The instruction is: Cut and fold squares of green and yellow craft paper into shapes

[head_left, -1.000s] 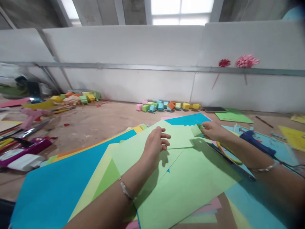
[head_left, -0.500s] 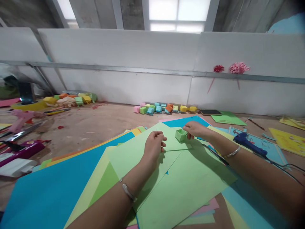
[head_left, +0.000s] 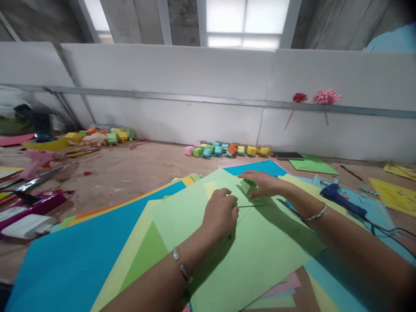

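My right hand (head_left: 264, 184) has its thumb and fingers around a small light green paper box (head_left: 247, 186), over the pale green sheets. The box is tilted, and my fingers hide part of it. Just left of it and nearer to me, my left hand (head_left: 221, 212) is palm down with its fingers curled in. What those fingers hold, if anything, is hidden. A small pale yellow piece (head_left: 210, 188) shows beside the left fingers. Beneath both hands lies a pale green paper sheet (head_left: 260, 255). Dark scissors (head_left: 290, 209) are partly covered by my right forearm.
Blue paper (head_left: 81, 247) spreads at the left. Small coloured paper boxes (head_left: 218, 151) line the wall, with another pile (head_left: 97, 136) farther left. A blue glue gun (head_left: 342, 199) and cord lie at the right, a pink glue gun (head_left: 35, 162) and purple power strip (head_left: 39, 204) at the left.
My left hand has moved right and toward me and turned palm down. My right hand has closed farther around the green paper box, which has tilted. The view has shifted slightly.
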Demonstrator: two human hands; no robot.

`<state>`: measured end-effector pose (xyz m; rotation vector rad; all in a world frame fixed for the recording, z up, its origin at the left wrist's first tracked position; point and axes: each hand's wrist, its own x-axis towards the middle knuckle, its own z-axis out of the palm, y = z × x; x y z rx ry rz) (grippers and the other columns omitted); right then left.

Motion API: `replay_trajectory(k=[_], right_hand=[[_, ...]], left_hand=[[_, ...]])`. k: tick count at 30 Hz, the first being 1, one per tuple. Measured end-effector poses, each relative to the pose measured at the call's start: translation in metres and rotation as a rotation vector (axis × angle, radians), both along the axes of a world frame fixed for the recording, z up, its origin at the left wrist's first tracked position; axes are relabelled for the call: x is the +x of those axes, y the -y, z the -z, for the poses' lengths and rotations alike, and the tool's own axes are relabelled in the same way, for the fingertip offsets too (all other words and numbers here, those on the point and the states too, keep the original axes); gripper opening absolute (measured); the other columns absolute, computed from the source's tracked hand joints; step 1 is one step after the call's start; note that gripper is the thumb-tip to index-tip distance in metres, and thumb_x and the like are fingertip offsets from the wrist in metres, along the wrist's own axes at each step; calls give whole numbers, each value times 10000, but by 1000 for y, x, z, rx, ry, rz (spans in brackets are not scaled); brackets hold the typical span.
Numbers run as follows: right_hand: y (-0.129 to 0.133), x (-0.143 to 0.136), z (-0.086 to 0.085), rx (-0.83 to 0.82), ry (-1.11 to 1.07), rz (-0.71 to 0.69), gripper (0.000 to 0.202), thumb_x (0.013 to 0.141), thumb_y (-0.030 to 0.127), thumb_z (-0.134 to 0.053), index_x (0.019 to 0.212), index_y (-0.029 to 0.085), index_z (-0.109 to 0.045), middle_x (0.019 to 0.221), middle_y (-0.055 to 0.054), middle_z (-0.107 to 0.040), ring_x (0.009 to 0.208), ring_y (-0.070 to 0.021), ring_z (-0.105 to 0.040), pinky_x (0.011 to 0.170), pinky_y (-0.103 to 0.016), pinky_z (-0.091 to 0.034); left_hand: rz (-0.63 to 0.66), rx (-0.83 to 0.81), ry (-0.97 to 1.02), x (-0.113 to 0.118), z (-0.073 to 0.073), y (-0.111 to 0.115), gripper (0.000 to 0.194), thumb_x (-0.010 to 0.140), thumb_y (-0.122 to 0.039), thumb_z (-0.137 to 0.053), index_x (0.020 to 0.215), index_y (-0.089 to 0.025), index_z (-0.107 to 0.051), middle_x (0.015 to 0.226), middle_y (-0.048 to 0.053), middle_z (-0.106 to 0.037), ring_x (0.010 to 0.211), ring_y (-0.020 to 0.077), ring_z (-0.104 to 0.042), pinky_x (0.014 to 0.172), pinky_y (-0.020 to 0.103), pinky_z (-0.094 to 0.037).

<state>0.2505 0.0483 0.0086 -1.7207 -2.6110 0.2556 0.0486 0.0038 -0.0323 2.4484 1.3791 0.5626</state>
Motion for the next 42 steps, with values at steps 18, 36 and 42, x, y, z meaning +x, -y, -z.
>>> replay_trajectory(k=[18, 36, 42], right_hand=[[67, -18, 42, 254, -410, -120, 824, 650, 184, -731, 1392, 198, -371, 1314, -158, -533, 1211, -301, -501, 965, -467, -452], [60, -9, 33, 207, -39, -249, 169, 838, 124, -539, 897, 170, -690, 1062, -111, -610, 976, -248, -540, 773, -364, -452], [68, -8, 28, 63, -272, -208, 135, 763, 157, -682, 897, 172, -696, 1143, -105, -590, 1064, -234, -558, 873, -362, -487]], left_hand=[[8, -215, 383, 7, 1, -1, 301, 747, -128, -647, 1036, -181, -585, 944, 47, -673, 840, 187, -634, 757, 311, -512], [334, 15, 1, -3, -1, -1, 245, 794, -77, -530, 990, -183, -634, 1228, 118, -568, 1111, 273, -557, 916, 421, -482], [277, 90, -130, -6, -4, -3, 171, 812, -146, -564, 932, -215, -664, 1111, 89, -611, 1021, 264, -561, 844, 403, -486]])
